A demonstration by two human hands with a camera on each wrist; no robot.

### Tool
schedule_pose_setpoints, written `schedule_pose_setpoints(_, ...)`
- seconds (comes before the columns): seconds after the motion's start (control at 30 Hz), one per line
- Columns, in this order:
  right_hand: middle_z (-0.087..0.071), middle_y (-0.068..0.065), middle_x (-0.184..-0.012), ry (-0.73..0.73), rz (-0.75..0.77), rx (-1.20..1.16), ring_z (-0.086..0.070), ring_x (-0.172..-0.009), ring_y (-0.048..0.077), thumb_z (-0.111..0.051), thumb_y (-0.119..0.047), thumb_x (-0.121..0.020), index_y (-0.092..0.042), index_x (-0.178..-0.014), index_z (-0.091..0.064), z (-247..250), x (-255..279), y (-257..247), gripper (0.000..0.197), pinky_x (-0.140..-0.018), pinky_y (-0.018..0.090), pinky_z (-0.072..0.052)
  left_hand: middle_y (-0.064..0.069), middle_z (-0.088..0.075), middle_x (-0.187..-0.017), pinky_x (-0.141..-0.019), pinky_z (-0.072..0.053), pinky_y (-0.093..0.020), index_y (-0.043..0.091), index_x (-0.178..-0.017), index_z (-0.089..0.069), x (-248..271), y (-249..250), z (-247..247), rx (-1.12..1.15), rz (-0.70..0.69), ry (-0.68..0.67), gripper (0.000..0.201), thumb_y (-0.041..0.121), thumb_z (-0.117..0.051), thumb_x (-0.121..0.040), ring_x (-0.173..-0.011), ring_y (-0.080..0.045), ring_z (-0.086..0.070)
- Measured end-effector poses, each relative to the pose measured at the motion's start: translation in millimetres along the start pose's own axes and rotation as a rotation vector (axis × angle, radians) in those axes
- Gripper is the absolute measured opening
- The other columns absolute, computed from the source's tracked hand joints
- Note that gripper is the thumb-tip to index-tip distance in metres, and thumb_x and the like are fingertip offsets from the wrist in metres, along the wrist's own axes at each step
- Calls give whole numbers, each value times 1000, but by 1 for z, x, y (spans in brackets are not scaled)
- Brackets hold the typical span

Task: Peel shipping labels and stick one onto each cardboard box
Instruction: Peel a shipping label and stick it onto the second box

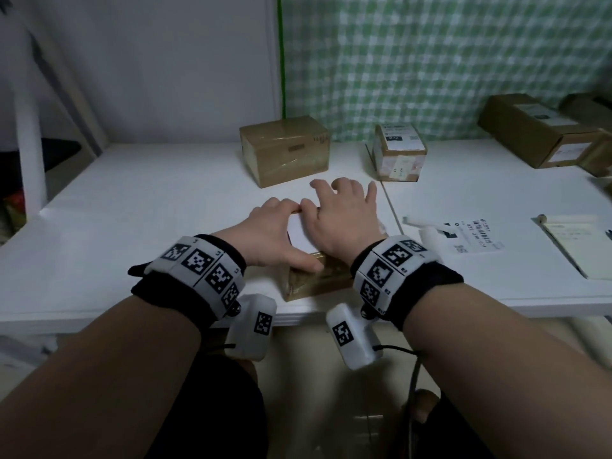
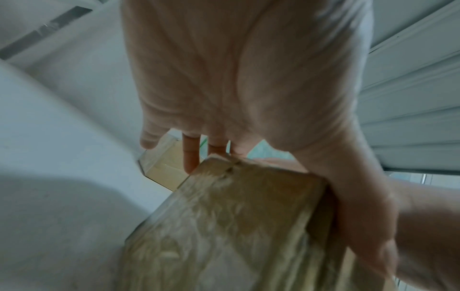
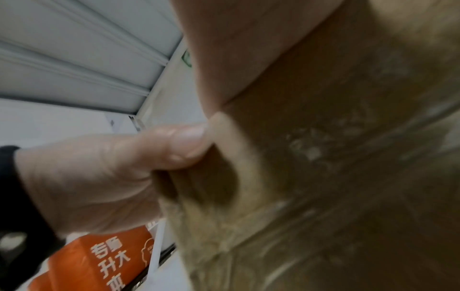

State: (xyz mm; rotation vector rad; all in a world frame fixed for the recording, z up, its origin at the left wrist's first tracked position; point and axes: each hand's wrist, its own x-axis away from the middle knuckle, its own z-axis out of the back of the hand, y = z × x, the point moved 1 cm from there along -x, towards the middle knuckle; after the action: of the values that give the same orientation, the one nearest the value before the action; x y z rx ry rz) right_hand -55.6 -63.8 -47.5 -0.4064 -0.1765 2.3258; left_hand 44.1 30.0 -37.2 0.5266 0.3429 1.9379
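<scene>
A tape-wrapped cardboard box [image 1: 314,279] sits at the table's front edge, directly before me. On its top lies a white label [image 1: 299,233], seen between my hands. My left hand [image 1: 276,226] rests flat on the left part of the top, fingers reaching the far edge and thumb along the near edge. My right hand [image 1: 341,213] presses on the label with fingers spread. The left wrist view shows the left palm [image 2: 236,78] over the box [image 2: 236,226]. In the right wrist view the box [image 3: 348,157] fills the frame.
On the white table [image 1: 149,210] a plain tan box [image 1: 284,150] stands behind, with a labelled small box [image 1: 399,150] to its right. More boxes [image 1: 536,134] sit far right. A printed label sheet [image 1: 477,238] and a notepad [image 1: 579,246] lie to the right.
</scene>
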Motion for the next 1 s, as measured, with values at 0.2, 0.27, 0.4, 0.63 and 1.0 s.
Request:
schedule_pose_setpoints(0.2,-27,14,-152,-133,-134,-1,-13,-144,31,-22,-47,-95,-31,-146,-25,5,-10,29,54,-115,56,0,1,-38,-120,-101,-39,-41,24,-135,-34,-2,0,-3,26,-23,25,106,56,-84,-48,-115,-20,-39)
schedule_pose_setpoints(0.27,-24,13,-154,-178,-190,-22,-11,-145,31,-22,-49,-94,-32,-147,-21,5,-13,39,56,-115,57,-2,1,-38,-120,-102,-38,-41,24,-135,-34,-2,0,-4,43,-33,34,105,54,-85,-48,-116,-20,-39)
schedule_pose_setpoints(0.4,-24,10,-156,-269,-289,-252,-14,-144,30,-21,-52,-92,-33,-148,-17,2,-21,53,59,-116,54,-11,1,-37,-121,-103,-37,-41,24,-135,-33,-2,0,-5,73,-43,32,103,51,-86,-50,-117,-19,-38)
schedule_pose_setpoints(0.63,-39,9,-145,-362,-361,-646,-33,-137,24,-16,-40,-99,-4,-143,-32,11,-15,61,59,-113,36,-21,1,-35,-122,-105,-36,-38,21,-137,-32,-1,1,-7,90,-55,44,102,46,-86,-55,-117,-17,-38)
schedule_pose_setpoints(1.0,-45,15,-139,-61,-376,-665,-44,-124,30,-14,-37,-100,-11,-125,-45,18,-6,76,48,-104,38,-29,0,-34,-125,-106,-35,-38,20,-136,-31,9,7,-8,31,-102,90,106,48,-87,-51,-120,-19,-35)
